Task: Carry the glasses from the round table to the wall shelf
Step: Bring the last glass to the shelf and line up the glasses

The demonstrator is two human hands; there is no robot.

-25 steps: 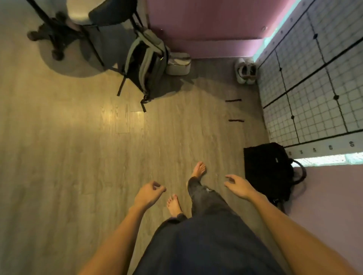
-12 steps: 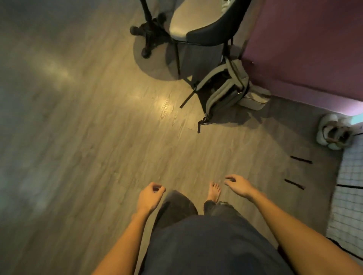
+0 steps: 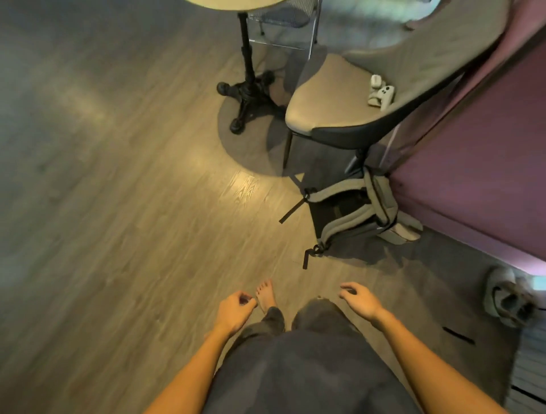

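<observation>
While both arms hang over the wood floor [image 3: 124, 224], left hand [image 3: 235, 310] is loosely curled, holding nothing. Right hand [image 3: 359, 300] is half-open, also holding nothing. Counter [image 3: 233, 2] edge shows at top; glasses not visible.

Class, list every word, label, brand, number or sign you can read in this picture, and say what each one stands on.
No text can be read.
Backpack: no legible label or brand.
Small white objects on the chair seat: any markings are too small and blurred to read.
Shoes by the wall: blurred, no legible brand.
</observation>
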